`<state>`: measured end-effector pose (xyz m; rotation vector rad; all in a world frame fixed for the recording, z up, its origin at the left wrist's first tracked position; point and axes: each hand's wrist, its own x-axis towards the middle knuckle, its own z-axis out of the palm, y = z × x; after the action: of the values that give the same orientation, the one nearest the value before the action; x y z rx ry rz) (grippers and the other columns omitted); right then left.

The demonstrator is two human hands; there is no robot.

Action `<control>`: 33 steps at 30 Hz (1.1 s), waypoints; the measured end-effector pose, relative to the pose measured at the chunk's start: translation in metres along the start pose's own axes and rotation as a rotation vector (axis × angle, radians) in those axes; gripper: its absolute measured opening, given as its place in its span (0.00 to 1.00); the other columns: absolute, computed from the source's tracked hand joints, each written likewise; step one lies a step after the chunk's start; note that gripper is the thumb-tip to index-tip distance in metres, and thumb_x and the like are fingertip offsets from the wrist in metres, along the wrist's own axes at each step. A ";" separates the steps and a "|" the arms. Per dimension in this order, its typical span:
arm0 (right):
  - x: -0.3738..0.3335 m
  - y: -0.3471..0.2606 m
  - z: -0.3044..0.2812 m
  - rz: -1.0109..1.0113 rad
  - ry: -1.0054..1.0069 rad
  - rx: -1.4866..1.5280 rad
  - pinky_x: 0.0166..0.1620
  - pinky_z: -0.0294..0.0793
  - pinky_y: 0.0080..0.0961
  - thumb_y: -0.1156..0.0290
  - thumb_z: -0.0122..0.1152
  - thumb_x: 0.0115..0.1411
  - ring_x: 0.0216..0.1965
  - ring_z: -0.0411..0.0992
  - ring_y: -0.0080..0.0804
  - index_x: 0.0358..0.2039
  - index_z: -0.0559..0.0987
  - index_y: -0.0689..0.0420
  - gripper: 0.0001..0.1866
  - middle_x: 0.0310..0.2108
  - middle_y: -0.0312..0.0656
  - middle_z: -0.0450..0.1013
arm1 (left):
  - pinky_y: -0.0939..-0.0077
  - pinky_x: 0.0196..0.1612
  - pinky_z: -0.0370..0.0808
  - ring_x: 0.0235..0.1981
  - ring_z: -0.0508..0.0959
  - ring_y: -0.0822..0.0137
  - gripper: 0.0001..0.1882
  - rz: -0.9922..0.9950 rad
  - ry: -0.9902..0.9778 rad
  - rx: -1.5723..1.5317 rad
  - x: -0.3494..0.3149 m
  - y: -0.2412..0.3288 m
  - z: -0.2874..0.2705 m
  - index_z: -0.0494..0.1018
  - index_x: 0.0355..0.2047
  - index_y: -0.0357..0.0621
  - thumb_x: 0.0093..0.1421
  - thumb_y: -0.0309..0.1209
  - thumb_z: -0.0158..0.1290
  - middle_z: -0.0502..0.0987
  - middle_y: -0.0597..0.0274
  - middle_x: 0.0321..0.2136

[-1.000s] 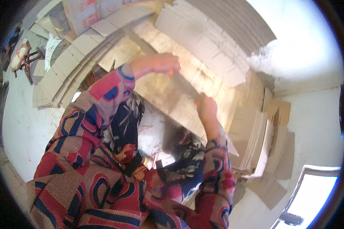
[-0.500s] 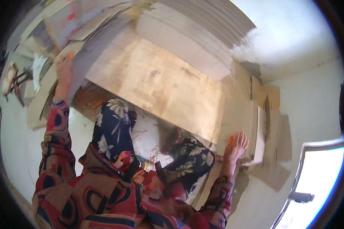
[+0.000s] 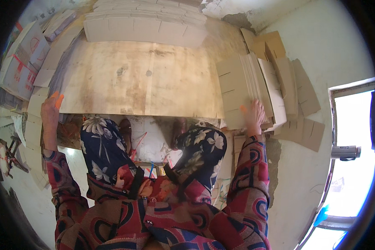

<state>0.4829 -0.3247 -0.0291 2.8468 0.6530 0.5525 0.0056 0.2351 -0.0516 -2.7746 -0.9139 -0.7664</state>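
A big flat sheet of brown cardboard [image 3: 141, 79] lies in front of my knees, stained and creased down the middle. My left hand [image 3: 50, 111], fingertips capped in orange, rests at its left edge by a pile of flat sheets [image 3: 41, 89]. My right hand [image 3: 254, 116] lies flat on a stack of slotted cardboard pieces [image 3: 241, 89] at the sheet's right edge. Whether either hand grips anything is not clear. My legs in dark flowered trousers [image 3: 102, 150] are spread below the sheet.
A thick stack of folded cardboard [image 3: 146, 23] lies beyond the big sheet. Printed white cartons [image 3: 23, 62] stand at the far left. More brown cardboard pieces [image 3: 298, 104] lean against the pale wall on the right, next to a window [image 3: 350, 166]. Floor tiles [image 3: 154, 141] show between my feet.
The big sheet, earlier tilted and held at its edges, now lies flat. My left hand came down its left edge. My right hand moved onto the slotted stack on the right.
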 end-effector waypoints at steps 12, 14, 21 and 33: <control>0.010 0.012 -0.006 0.127 -0.042 0.254 0.35 0.69 0.47 0.49 0.61 0.53 0.34 0.72 0.54 0.22 0.74 0.59 0.23 0.30 0.51 0.74 | 0.66 0.38 0.75 0.35 0.80 0.51 0.12 -0.044 -0.166 -0.285 0.039 0.076 -0.004 0.77 0.37 0.38 0.54 0.31 0.59 0.79 0.46 0.34; 0.014 0.009 -0.016 0.171 -0.045 0.345 0.35 0.69 0.46 0.50 0.60 0.54 0.34 0.72 0.53 0.22 0.75 0.58 0.22 0.31 0.49 0.74 | 0.66 0.38 0.75 0.35 0.79 0.51 0.12 -0.064 -0.209 -0.260 0.053 0.090 -0.005 0.77 0.37 0.38 0.55 0.32 0.58 0.79 0.47 0.34; 0.005 -0.007 -0.026 0.086 0.047 0.220 0.40 0.72 0.42 0.51 0.61 0.53 0.42 0.69 0.48 0.32 0.77 0.55 0.18 0.36 0.45 0.72 | 0.65 0.33 0.72 0.29 0.77 0.52 0.11 0.182 -0.119 -0.428 0.088 0.144 0.008 0.78 0.35 0.41 0.52 0.32 0.59 0.78 0.49 0.27; 0.037 -0.001 -0.011 0.107 -0.092 0.160 0.35 0.72 0.46 0.60 0.67 0.48 0.35 0.73 0.53 0.32 0.71 0.60 0.20 0.32 0.51 0.74 | 0.63 0.28 0.70 0.23 0.73 0.53 0.13 0.253 -0.226 -0.523 0.070 0.213 0.023 0.79 0.34 0.42 0.49 0.34 0.62 0.73 0.52 0.19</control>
<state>0.5086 -0.3062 -0.0076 3.0500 0.5548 0.3985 0.1887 0.1052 -0.0279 -3.3992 -0.4096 -0.7446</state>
